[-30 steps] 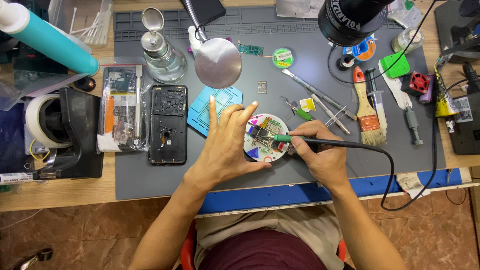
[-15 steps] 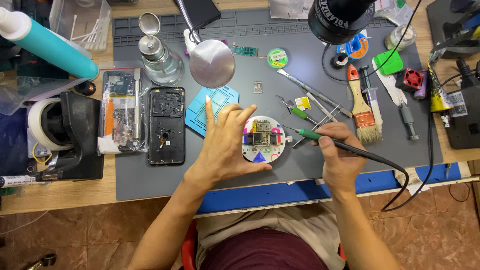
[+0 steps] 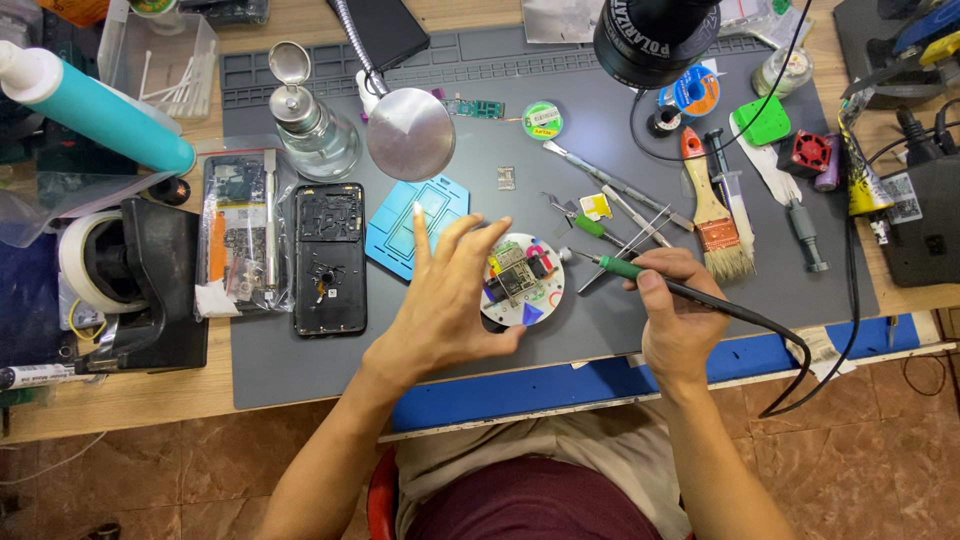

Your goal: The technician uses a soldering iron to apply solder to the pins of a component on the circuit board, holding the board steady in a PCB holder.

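Note:
A small circuit board (image 3: 517,272) is clamped in a round white holder (image 3: 545,297) with coloured clips, on a grey work mat (image 3: 600,330). My left hand (image 3: 447,300) cups the holder's left side, fingers spread, thumb under its near edge. My right hand (image 3: 678,310) grips a black soldering iron with a green collar (image 3: 622,268). Its tip points left and hangs just right of the holder, off the board. The iron's cable trails to the right over the table edge.
An opened phone body (image 3: 328,257) and a bagged phone part (image 3: 238,232) lie left of the holder. A blue stencil mat (image 3: 397,232), a round lamp head (image 3: 410,133), tweezers (image 3: 620,215), a brush (image 3: 712,212), a glass bottle (image 3: 305,125) and a tape dispenser (image 3: 130,280) surround it.
My right hand has drawn the soldering iron rightward, so its tip has left the board. My left hand stays against the holder.

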